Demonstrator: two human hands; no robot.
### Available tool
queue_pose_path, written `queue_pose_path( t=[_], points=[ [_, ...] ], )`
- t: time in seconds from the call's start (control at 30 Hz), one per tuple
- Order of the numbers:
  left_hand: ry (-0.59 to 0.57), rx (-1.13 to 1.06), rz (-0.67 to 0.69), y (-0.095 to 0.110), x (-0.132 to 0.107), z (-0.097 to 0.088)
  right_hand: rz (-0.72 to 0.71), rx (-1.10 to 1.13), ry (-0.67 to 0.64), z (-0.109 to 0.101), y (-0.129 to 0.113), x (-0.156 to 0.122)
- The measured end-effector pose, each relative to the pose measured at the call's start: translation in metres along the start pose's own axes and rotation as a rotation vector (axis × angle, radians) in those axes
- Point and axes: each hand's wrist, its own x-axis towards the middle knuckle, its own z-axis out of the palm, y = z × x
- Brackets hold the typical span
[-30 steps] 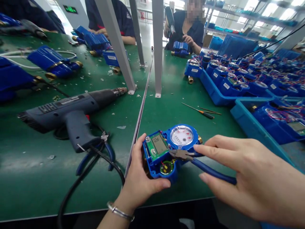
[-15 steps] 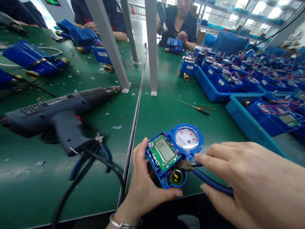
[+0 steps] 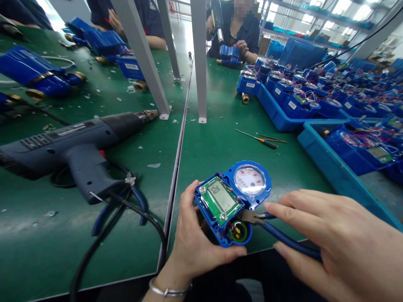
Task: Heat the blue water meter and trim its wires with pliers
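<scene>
A blue water meter (image 3: 224, 242) with its cover off rests in my left hand (image 3: 197, 247), the fingers round its far left side and the thumb along its near edge. It shows a green circuit board with a small display (image 3: 222, 195), a round dial (image 3: 250, 180) and a round pocket holding a yellow-tipped part (image 3: 238, 232). Blue-handled pliers (image 3: 291, 242) are gripped in my right hand (image 3: 340, 239). Their jaws reach into the gap between the board, the dial and the round pocket. What the jaw tips touch is hidden.
A heat gun (image 3: 72, 147) lies on the left, its cord near other blue-handled pliers (image 3: 141, 205). Ahead are a screwdriver (image 3: 262, 141) and metal posts (image 3: 199, 63). Blue trays (image 3: 343, 163) of meters stand right. Across the bench, a person (image 3: 231, 29) holds another heat gun.
The meter, my left hand and the pliers in my right hand have shifted slightly right together. Across the bench, the other person's heat gun has moved nearer a meter.
</scene>
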Motion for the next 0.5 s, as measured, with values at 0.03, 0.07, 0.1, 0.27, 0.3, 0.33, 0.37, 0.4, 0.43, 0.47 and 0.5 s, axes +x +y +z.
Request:
queue_pose_path(
  t=[0.03, 0.07, 0.1, 0.27, 0.3, 0.33, 0.37, 0.4, 0.43, 0.47, 0.5],
  points=[
    [-0.006, -0.012, -0.003, -0.001, 0.0, 0.0, -0.002, 0.004, 0.001, -0.001, 0.0, 0.0],
    [-0.017, -0.022, -0.005, -0.001, -0.001, 0.0, -0.005, 0.008, 0.008, -0.002, 0.001, 0.0],
    [-0.028, -0.028, -0.006, -0.001, -0.001, 0.001, -0.003, 0.011, 0.026, -0.002, 0.001, -0.001],
    [-0.02, -0.03, -0.006, 0.002, -0.002, 0.001, 0.016, 0.057, 0.02, 0.001, -0.001, -0.005],
    [-0.019, -0.03, -0.003, 0.003, -0.002, 0.001, 0.021, 0.068, 0.016, 0.002, -0.001, -0.005],
    [-0.021, -0.028, 0.0, 0.003, -0.002, 0.001, 0.024, 0.075, 0.013, 0.001, -0.001, -0.006],
    [-0.023, -0.021, 0.009, 0.003, -0.002, 0.001, 0.03, 0.079, -0.002, 0.0, -0.001, -0.005],
    [-0.028, -0.01, 0.019, 0.003, -0.001, 0.001, 0.038, 0.083, -0.031, -0.002, -0.001, -0.005],
    [-0.032, 0.002, 0.029, 0.003, -0.002, 0.001, 0.05, 0.081, -0.067, -0.004, -0.001, -0.004],
    [-0.034, 0.014, 0.039, 0.002, -0.002, 0.001, 0.059, 0.072, -0.097, -0.007, -0.001, -0.003],
    [-0.031, 0.022, 0.046, 0.002, -0.002, 0.001, 0.056, 0.058, -0.12, -0.01, -0.002, -0.001]
  ],
)
